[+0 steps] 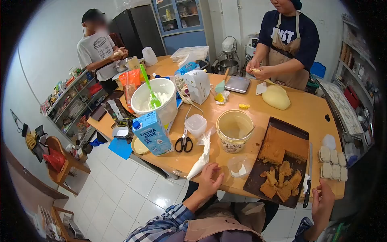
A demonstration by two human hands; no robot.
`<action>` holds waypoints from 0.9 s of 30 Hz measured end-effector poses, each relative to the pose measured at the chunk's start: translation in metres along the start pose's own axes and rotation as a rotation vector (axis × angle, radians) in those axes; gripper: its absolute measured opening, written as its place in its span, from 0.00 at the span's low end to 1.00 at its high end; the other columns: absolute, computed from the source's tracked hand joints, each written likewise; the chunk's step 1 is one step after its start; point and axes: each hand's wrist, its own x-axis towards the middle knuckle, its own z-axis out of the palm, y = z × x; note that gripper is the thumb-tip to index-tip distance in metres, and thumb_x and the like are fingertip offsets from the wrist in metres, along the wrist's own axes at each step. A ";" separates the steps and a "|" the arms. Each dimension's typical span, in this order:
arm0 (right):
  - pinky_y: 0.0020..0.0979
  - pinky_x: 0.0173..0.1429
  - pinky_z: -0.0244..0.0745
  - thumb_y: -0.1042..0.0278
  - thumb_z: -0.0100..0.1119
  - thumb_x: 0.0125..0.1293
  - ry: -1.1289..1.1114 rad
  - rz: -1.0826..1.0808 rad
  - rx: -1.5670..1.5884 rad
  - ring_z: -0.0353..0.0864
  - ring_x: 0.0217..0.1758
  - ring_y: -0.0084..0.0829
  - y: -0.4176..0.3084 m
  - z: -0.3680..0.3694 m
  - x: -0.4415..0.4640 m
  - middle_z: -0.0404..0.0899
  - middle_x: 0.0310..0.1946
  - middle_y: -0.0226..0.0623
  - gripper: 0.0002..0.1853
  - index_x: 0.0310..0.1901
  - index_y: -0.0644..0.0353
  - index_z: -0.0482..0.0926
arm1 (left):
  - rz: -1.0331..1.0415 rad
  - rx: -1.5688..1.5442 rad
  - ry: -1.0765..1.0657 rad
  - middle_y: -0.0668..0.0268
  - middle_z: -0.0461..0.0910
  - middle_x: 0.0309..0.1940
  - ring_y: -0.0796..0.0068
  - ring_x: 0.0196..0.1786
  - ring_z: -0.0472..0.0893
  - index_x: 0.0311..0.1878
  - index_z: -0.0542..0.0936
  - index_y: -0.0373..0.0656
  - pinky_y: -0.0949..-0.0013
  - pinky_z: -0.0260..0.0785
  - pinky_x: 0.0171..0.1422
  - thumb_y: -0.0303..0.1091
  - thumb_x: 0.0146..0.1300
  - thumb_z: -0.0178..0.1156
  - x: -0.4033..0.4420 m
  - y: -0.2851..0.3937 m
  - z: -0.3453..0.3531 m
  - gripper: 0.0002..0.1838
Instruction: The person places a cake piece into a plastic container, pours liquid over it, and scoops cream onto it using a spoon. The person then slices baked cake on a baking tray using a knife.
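Note:
My left hand is at the table's front edge, fingers loosely bent and apart, holding nothing. Just to its left lies a white filled piping bag, its tip pointing at the edge. My right hand hovers at the right front corner, fingers apart, nothing held. Beside it is a long knife with a black handle, lying along a dark baking tray. A brown sheet cake fills the tray's far part, with broken cake pieces in front. A clear square container with some white stuff sits between hand and tray.
Scissors, a milk carton, a white bucket with a green spatula and an open tub stand on the table. Dough lies near a co-worker; another person stands far left. Small white moulds sit right.

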 end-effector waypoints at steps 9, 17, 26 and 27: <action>0.37 0.36 0.69 0.78 0.58 0.56 0.006 0.083 -0.135 0.76 0.31 0.43 -0.009 0.000 -0.015 0.76 0.32 0.49 0.17 0.49 0.70 0.72 | 0.035 -0.019 -0.010 0.54 0.71 0.44 0.65 0.40 0.78 0.49 0.70 0.33 0.68 0.73 0.45 0.24 0.52 0.62 0.000 -0.001 0.000 0.20; 0.37 0.35 0.71 0.79 0.60 0.53 0.032 0.115 -0.093 0.77 0.30 0.41 -0.037 0.009 -0.019 0.77 0.31 0.47 0.17 0.47 0.69 0.74 | 0.070 -0.099 -0.032 0.55 0.71 0.43 0.65 0.42 0.79 0.49 0.71 0.34 0.69 0.75 0.45 0.23 0.51 0.62 0.001 -0.004 -0.006 0.20; 0.37 0.36 0.72 0.77 0.60 0.54 -0.004 0.093 -0.114 0.78 0.31 0.41 -0.047 0.016 -0.021 0.77 0.31 0.48 0.16 0.46 0.70 0.74 | 0.082 -0.122 -0.008 0.55 0.72 0.43 0.66 0.39 0.79 0.48 0.72 0.34 0.69 0.75 0.45 0.23 0.52 0.62 0.001 -0.005 -0.007 0.19; 0.37 0.36 0.71 0.77 0.60 0.55 -0.019 0.078 -0.123 0.78 0.31 0.42 -0.044 0.018 -0.022 0.77 0.31 0.48 0.16 0.46 0.70 0.74 | 0.095 -0.098 -0.008 0.55 0.72 0.43 0.67 0.39 0.79 0.48 0.72 0.34 0.70 0.75 0.45 0.23 0.52 0.62 0.001 -0.004 -0.009 0.19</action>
